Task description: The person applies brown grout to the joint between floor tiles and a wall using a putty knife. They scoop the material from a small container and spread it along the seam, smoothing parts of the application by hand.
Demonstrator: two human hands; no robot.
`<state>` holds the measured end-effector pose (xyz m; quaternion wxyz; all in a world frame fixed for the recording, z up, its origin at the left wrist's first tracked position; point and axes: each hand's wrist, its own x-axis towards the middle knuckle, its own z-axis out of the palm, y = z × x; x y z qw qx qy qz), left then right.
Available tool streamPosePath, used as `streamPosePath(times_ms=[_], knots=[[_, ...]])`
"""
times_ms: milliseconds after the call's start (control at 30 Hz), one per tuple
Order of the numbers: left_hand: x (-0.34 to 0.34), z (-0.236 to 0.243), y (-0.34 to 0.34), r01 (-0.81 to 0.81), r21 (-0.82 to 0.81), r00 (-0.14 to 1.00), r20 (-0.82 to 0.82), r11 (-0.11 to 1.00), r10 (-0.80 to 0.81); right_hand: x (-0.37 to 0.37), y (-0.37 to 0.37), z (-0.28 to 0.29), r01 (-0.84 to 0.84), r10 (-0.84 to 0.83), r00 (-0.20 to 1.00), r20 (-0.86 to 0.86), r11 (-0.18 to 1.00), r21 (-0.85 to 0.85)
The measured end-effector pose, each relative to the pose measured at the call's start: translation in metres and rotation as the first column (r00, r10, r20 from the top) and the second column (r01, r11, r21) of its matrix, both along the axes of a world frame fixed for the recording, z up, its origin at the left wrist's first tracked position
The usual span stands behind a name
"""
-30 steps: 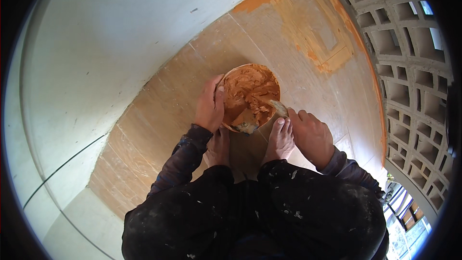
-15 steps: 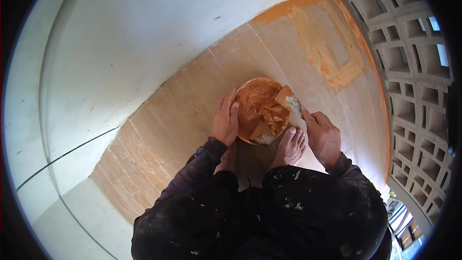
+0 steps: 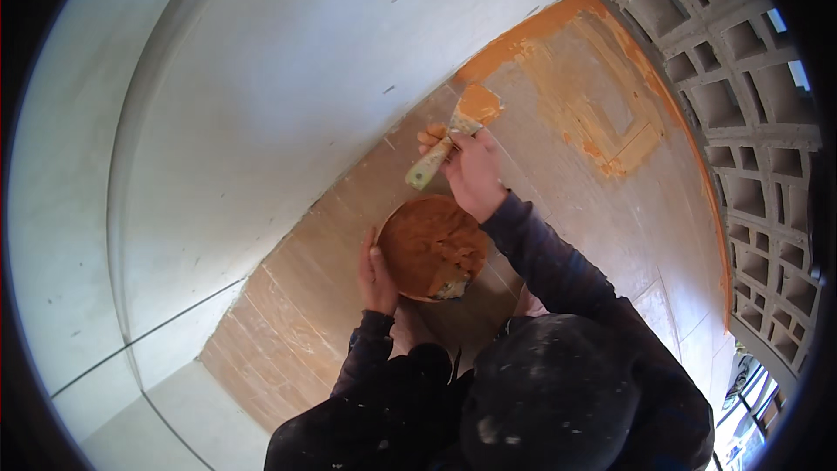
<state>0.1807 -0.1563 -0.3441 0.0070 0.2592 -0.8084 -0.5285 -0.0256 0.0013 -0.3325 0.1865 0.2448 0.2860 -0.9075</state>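
Observation:
My right hand grips a putty knife by its pale yellow-green handle, with a lump of orange paste on the blade. The blade is over the tiled floor near the wall, beyond the bucket. My left hand holds the left side of a round bucket, its thumb near the rim. Thick reddish-orange paste fills much of the bucket. A second paste-smeared blade-like tool rests inside at the near edge; its handle cannot be made out.
A white wall runs along the left, with a dark cable across it. Orange paste coats the far floor edge and a patch of tiles. Perforated concrete blocks form the right side. My knees are close behind the bucket.
My right hand has moved from the bucket's right side to beyond it, near the wall, carrying the putty knife with paste. The bucket appears lower and further left; my left hand remains on it.

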Motion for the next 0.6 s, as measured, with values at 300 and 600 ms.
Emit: streamPosePath(times_ms=[300,600], knots=[[0.012,0.008,-0.047,-0.142,0.096,0.989,-0.026,0.985,0.145,-0.029,-0.053,-0.024,0.131,-0.133,0.991,0.017,0.986,0.104],[0.015,0.004,-0.054,-0.126,0.067,0.992,0.009,0.990,0.126,-0.033,-0.083,-0.035,0.175,-0.191,0.978,0.080,0.970,0.171]])
